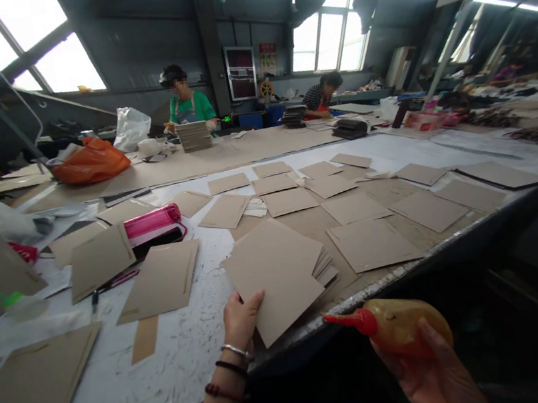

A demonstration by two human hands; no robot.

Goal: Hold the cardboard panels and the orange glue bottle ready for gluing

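Observation:
My left hand (244, 318) grips the near left edge of a square cardboard sheet (272, 261), thumb on top and fingers hidden beneath. Under that sheet, a fanned stack of cardboard (328, 273) shows at its right side. Over the table's front edge, my right hand (422, 367) is wrapped round a yellowish glue bottle (409, 325) with a red nozzle pointing left. Single cardboard pieces lie around, among them one (374, 244) right of the stack and one (159, 280) to its left. Some carry thin glue-like strips along their edges.
A pink pencil case (154, 224) and a pen (114, 283) lie at left on the white table (185, 355). Farther back are an orange bag (90, 162) and a cardboard stack (193, 136). Two people (190, 105) (321, 96) work across the table.

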